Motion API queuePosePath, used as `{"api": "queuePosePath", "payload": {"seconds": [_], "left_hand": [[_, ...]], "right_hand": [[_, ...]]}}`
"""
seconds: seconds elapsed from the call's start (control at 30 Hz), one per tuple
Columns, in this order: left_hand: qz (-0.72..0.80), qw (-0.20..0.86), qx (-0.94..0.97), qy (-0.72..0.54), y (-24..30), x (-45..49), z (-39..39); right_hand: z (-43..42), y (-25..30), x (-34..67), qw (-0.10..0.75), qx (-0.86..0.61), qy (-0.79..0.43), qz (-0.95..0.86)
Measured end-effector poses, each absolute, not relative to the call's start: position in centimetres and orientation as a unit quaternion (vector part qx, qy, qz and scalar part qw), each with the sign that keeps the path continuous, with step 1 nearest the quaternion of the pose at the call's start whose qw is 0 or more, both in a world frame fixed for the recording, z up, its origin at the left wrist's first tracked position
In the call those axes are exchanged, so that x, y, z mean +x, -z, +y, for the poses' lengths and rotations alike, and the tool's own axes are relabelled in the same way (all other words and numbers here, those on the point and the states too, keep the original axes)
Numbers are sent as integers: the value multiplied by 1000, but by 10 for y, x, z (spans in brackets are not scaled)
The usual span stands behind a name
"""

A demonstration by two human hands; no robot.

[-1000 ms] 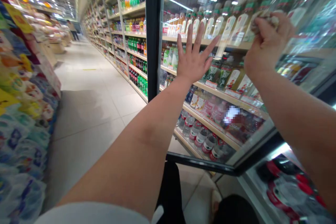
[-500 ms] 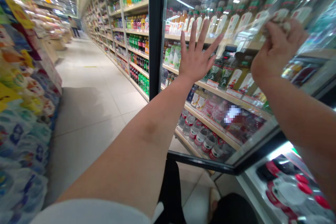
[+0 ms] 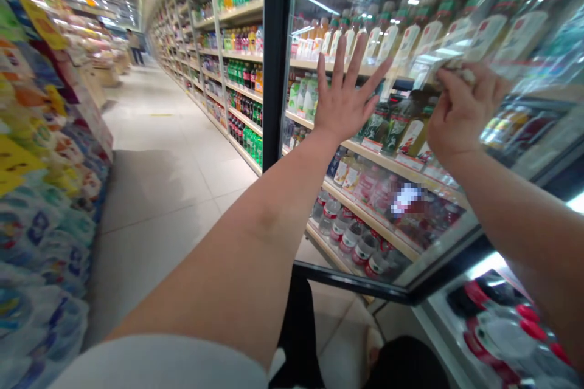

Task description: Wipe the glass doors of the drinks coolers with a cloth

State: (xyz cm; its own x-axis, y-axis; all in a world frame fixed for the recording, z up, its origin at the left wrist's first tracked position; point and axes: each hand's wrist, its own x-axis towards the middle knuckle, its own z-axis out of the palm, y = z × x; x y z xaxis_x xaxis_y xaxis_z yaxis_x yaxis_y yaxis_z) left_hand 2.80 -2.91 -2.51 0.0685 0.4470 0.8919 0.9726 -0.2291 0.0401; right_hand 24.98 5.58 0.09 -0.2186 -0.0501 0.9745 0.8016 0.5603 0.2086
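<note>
My left hand (image 3: 344, 103) lies flat against the glass door (image 3: 424, 97) of a drinks cooler, its fingers spread. The door, framed in black (image 3: 276, 61), stands swung open. To the right, my right hand (image 3: 465, 109) is closed around a crumpled, pale cloth (image 3: 465, 73), pressed at the glass. Only part of the cloth shows between the fingers. Bottles with green caps and white labels (image 3: 408, 42) appear through the pane, behind both hands.
Red-capped bottles (image 3: 506, 334) lie inside the lit cooler at lower right. A tall drinks shelf (image 3: 241, 67) lines the aisle. Bagged goods (image 3: 41, 225) are stacked at left. Far down the tiled floor (image 3: 150, 194) a person (image 3: 135, 45) stands.
My right hand has moved left and down across the glass with the cloth. The left hand keeps its place on the door, and the view has shifted slightly.
</note>
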Motion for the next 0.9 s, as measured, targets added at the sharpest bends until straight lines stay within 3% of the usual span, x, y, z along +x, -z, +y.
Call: {"api": "queuePosePath", "payload": {"seconds": [0.23,0.47,0.67,0.9], "left_hand": [[-535,335,-653,419,26,26,-27],[-543,313,-661,412,24,27,-26],[-540,314,-665,410,25,26,-30],[-556,355,-644,388,25,27,-30]], "right_hand": [[58,-36,249,555,-287,369,-688],[60,15,252,540,-241,396,-702],[75,-23,265,562,-255,392,-682],[71,30,262,572,-241,434,-653]]}}
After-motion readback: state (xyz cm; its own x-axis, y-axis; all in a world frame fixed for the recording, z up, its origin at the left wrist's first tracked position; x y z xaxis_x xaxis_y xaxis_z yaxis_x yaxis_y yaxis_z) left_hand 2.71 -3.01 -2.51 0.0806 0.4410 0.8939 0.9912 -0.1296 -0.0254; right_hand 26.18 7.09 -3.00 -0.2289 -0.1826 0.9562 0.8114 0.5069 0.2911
